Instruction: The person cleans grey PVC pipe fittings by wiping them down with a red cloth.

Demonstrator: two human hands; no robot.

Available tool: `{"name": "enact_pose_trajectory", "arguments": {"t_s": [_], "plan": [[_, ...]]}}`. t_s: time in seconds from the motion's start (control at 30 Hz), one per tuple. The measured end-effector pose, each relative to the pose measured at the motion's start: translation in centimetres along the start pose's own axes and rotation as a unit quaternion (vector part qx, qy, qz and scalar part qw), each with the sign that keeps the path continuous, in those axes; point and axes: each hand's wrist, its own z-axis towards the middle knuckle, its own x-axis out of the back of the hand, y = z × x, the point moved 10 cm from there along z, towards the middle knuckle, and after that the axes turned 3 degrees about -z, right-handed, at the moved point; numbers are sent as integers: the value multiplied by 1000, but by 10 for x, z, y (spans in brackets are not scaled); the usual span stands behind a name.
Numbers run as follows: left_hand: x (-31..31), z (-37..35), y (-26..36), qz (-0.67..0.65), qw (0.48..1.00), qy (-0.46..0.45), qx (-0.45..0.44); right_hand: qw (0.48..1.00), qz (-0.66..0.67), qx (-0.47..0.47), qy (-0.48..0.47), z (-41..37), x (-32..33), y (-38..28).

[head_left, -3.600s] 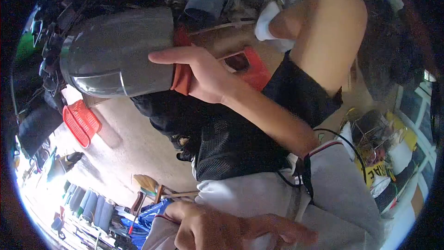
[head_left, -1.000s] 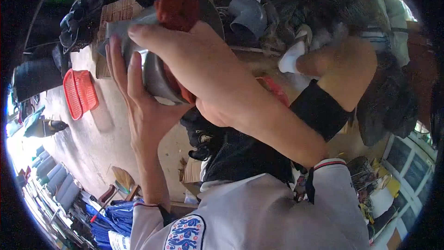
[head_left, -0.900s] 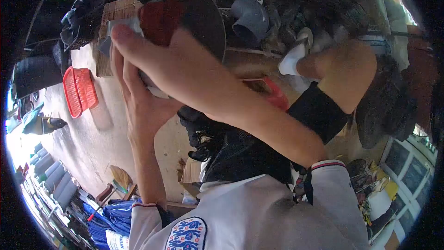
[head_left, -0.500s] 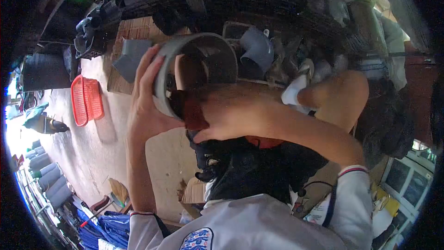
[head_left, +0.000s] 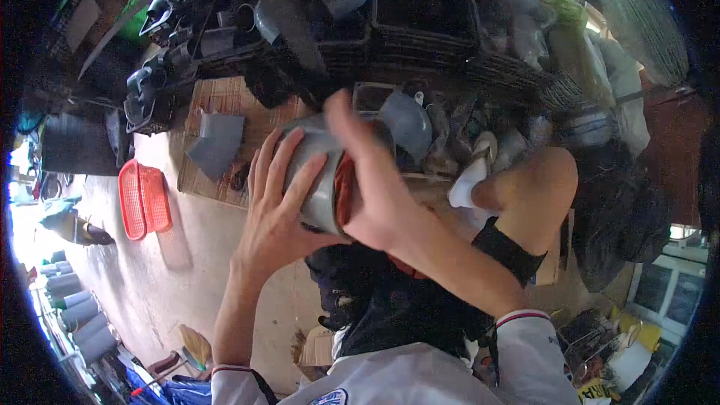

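Note:
My left hand [head_left: 274, 206] grips a wide grey plastic pipe fitting [head_left: 321, 193], its fingers spread over the outer wall and the thumb underneath. The fitting is held above my lap, its open end turned toward my right hand [head_left: 371, 195]. That hand presses a reddish-brown cloth [head_left: 344, 189] against the rim, fingers partly blurred by motion. Most of the opening is hidden behind the right hand and cloth.
An angular grey fitting [head_left: 217, 146] lies on cardboard [head_left: 196, 180] at the left, near a red plastic basket [head_left: 144, 199] on the floor. A large grey elbow [head_left: 409, 124] sits beyond my hands. Black crates [head_left: 424, 45] stand at the back.
The fitting has turned, so its outer wall now shows where its open end did. My left hand has shifted round the wall, and my right hand with the cloth has moved to the rim.

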Motion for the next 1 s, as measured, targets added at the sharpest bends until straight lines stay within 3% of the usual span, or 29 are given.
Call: {"name": "enact_pose_trajectory", "arguments": {"t_s": [0.07,0.1,0.17,0.3,0.37,0.4,0.53,0.57,0.63,0.67,0.7,0.73,0.77,0.8,0.83,0.87,0.97,1.0], "plan": [[1,-9,1,7,1000,13,-24,994,-105,-4,32,-4,5,11],[2,-13,-1,15,999,28,-21,972,-225,70,7,-10,-3,16],[8,-33,-7,-5,995,77,-66,906,-402,125,-41,-19,-20,12],[7,-66,-21,15,990,119,-75,793,-586,146,-72,-30,-37,6],[3,-66,-20,3,991,119,-63,783,-598,162,-58,-22,-25,16],[2,-65,-19,-3,991,119,-58,803,-574,150,-56,-19,-18,21],[42,-58,-20,-43,997,-42,54,824,-547,92,-120,-28,-14,21],[49,-48,-7,73,996,-43,0,815,-552,120,-125,-30,-16,26],[39,-41,-10,61,990,-123,27,798,-561,173,-135,-35,-20,46],[32,-38,-11,54,985,-161,41,806,-559,114,-155,-36,-22,50],[33,-26,6,-17,993,-117,1,811,-556,55,-175,-40,-26,50],[25,-27,13,8,991,-130,-31,813,-550,-3,-192,-44,-27,53],[17,-31,18,33,987,-144,-63,916,-373,10,-145,-45,-26,48],[10,-36,25,59,981,-159,-95,977,-180,40,-111,-47,-24,43],[6,-35,26,44,982,-178,-50,999,-22,25,-42,-42,-14,55],[5,-34,28,42,982,-175,-53,990,135,7,27,-39,-2,65],[0,-35,30,49,980,-186,-57,886,444,47,-125,-31,-8,8],[-2,-34,31,62,976,-202,-58,887,452,52,-82,-29,2,9]]}}
